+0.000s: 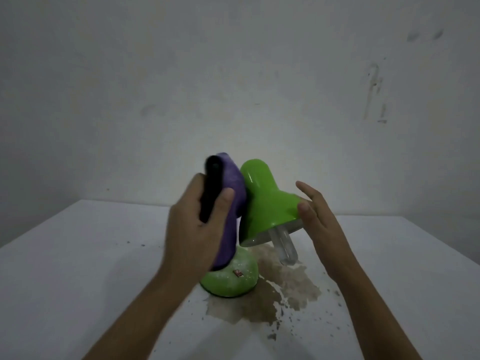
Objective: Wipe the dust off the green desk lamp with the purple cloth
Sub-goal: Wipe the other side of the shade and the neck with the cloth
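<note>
Two hands | left [197, 224] pinches purple cloth [231, 203], apparently touching lamp [265, 201] | right [319, 219] spread

Purple cloth [233, 203] hides lamp neck; left-hand fingers behind it unseen.

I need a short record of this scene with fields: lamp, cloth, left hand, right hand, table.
lamp: green desk lamp, shade tilted, bulb showing, base dusty
cloth: purple cloth, against the shade's left side
left hand: left hand grips the cloth and a black part
right hand: right hand open, fingertips at the shade rim
table: white table, stained beside the base
</note>
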Demonstrator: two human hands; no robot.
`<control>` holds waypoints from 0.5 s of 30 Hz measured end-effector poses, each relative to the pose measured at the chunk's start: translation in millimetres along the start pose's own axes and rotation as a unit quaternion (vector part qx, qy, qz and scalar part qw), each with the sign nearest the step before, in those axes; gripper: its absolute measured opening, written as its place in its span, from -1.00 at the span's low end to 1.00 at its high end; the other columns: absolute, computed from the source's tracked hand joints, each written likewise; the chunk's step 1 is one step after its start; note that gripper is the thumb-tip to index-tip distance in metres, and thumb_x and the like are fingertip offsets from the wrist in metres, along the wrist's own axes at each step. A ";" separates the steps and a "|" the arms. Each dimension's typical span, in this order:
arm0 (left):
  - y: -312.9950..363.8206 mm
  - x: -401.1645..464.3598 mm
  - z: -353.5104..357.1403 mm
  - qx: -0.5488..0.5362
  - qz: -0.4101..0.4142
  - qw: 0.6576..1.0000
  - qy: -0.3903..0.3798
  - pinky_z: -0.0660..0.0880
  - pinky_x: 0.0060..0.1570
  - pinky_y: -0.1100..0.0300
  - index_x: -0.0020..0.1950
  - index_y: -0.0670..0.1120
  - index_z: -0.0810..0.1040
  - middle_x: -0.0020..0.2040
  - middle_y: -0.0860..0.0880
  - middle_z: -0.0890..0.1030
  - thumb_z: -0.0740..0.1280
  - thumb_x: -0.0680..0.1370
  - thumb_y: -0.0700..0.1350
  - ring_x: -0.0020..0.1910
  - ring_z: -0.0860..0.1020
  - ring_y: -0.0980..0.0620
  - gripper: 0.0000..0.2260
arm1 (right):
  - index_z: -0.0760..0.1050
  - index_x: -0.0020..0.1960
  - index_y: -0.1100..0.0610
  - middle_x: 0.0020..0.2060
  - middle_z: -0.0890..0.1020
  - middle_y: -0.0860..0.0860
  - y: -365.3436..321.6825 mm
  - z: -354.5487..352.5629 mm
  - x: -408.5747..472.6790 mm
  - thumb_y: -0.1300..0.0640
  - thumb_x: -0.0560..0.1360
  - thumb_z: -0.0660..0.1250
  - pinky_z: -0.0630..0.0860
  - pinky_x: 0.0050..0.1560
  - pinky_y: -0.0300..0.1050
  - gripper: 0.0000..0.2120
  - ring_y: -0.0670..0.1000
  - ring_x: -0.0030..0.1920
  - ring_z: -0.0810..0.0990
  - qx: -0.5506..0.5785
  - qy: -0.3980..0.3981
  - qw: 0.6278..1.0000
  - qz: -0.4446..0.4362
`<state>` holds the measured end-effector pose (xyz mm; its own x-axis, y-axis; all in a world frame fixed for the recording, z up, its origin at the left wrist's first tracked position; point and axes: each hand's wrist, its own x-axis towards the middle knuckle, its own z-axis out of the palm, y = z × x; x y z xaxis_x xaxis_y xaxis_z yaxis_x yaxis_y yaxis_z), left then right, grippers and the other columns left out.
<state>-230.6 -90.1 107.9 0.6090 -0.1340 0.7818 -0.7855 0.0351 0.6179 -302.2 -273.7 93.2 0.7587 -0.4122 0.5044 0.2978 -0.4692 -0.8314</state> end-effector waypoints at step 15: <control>-9.4 -38.5 62.7 0.005 -0.019 0.997 -0.074 0.28 0.41 0.09 0.48 0.08 0.16 0.47 0.12 0.27 0.05 0.56 0.23 0.46 0.18 0.19 -0.48 | 0.52 0.12 -0.06 0.00 0.62 -0.09 13.0 6.9 2.3 -0.29 0.41 0.14 0.48 0.07 0.33 -0.56 0.07 0.06 0.58 0.048 0.064 0.996 -0.045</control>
<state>-253.6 -147.3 66.7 0.6164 -0.2796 0.7362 -0.7635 0.0164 0.6455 -292.6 -275.3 81.9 0.6485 -0.4708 0.5981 0.4199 -0.4341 -0.7970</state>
